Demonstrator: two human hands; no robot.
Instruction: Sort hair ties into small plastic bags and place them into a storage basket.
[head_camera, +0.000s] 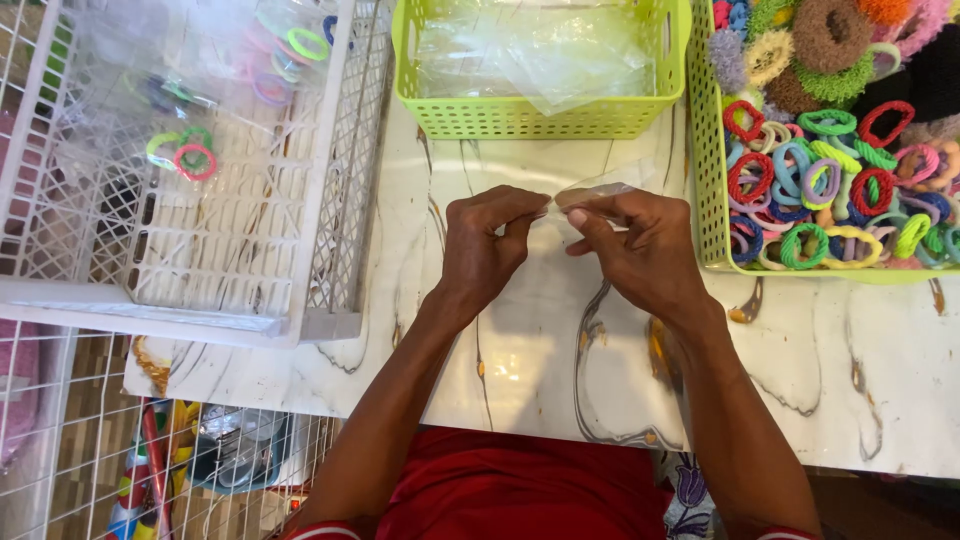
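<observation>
Both my hands meet over the white marble table (520, 350), pinching a small clear plastic bag (600, 187) between them. My left hand (485, 240) grips the bag's left edge with thumb and fingers. The bag's right side is held by my right hand (640, 245), and the clear film sticks up past its fingers. Whether anything is inside the bag I cannot tell.
A lime green basket (540, 118) of clear plastic bags stands just beyond my hands. At the right is a green basket (708, 180) heaped with colourful hair ties and scrunchies. A white lattice crate (330, 200) at the left holds bagged hair ties. Wire racks show below left.
</observation>
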